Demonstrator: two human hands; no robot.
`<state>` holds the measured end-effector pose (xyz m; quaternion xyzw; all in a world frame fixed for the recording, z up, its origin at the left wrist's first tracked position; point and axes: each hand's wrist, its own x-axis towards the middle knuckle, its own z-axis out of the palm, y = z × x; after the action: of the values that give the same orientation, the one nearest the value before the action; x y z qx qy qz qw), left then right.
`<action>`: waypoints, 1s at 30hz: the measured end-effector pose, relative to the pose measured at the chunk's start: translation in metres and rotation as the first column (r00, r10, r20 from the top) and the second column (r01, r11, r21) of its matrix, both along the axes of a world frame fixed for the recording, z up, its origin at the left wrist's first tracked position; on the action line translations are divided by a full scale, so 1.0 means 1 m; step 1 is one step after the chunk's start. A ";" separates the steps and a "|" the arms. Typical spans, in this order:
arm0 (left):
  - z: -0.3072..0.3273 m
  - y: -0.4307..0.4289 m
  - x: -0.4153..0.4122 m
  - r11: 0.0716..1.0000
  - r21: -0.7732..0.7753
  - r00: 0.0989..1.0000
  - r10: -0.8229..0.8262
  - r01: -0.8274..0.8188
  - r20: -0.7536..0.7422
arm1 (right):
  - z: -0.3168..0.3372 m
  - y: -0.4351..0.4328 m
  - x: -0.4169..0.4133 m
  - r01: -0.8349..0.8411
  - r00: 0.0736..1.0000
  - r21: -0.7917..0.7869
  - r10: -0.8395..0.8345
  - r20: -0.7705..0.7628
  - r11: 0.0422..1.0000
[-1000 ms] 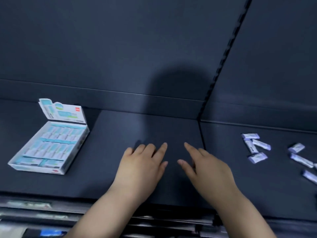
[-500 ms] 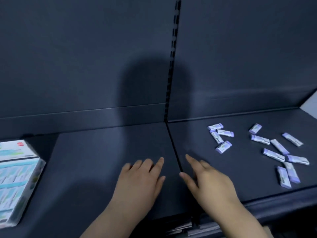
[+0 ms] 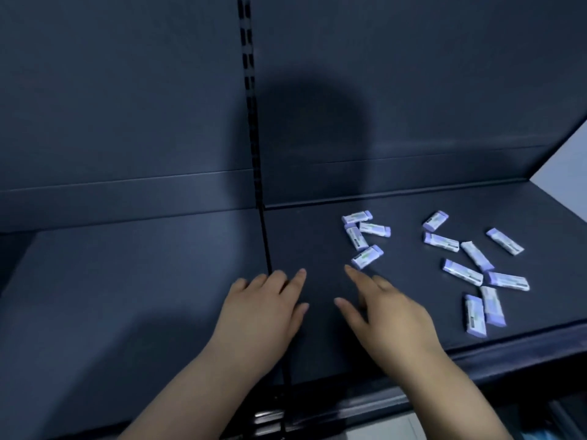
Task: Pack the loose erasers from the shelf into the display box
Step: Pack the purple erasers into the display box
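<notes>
Several loose purple-and-white erasers lie scattered on the dark shelf [image 3: 317, 242] to the right. One small cluster [image 3: 363, 236] lies nearer the middle and a wider scatter [image 3: 476, 271] further right. My left hand [image 3: 263, 312] rests flat on the shelf, fingers straight, across the seam between two shelf boards. My right hand [image 3: 381, 309] lies flat beside it, and its fingertips come close to the nearest eraser [image 3: 367, 257] without touching it. Neither hand holds anything. The display box is out of view.
A slotted upright [image 3: 249, 100] divides the dark back panel and runs down into the shelf seam. The shelf's front lip [image 3: 476, 354] runs along below the erasers. At the far right, a pale wall [image 3: 568, 160] shows past the shelf end.
My view has swung to the right: the display box slid off the left edge and more erasers came into sight. Both hands stay flat on the shelf, the right nearer the erasers.
</notes>
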<state>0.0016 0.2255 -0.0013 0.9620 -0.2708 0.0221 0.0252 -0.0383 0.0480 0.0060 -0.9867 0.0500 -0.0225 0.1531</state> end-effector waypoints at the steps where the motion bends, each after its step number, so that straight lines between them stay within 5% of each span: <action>1: 0.004 -0.014 -0.001 1.000 0.004 0.999 0.000 0.000 -0.043 | 0.001 -0.012 0.002 -0.013 1.000 0.005 0.014 -0.015 1.000; 6: -0.003 -0.073 0.005 0.999 -0.029 0.999 0.036 -0.035 0.024 | 0.002 -0.070 0.015 -0.100 0.994 -0.036 0.098 -0.053 0.994; 13: -0.023 -0.131 0.037 0.972 -0.180 0.984 0.127 -0.148 -0.125 | -0.015 -0.134 0.058 -0.206 0.978 -0.043 0.205 -0.034 0.978; 16: -0.042 -0.130 0.046 0.932 -0.277 0.960 0.177 -0.235 -0.217 | -0.029 -0.138 0.086 -0.179 0.982 0.001 0.179 -0.056 0.984; 30: -0.046 -0.139 0.041 0.837 -0.408 0.931 0.331 -0.364 -0.154 | -0.049 -0.143 0.115 -0.224 0.969 -0.054 0.228 0.093 0.973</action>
<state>0.0428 0.0870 -0.0475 0.9657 -0.0790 0.0484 0.2426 0.0763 -0.0946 -0.0429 -0.9867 -0.0710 -0.0546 0.1356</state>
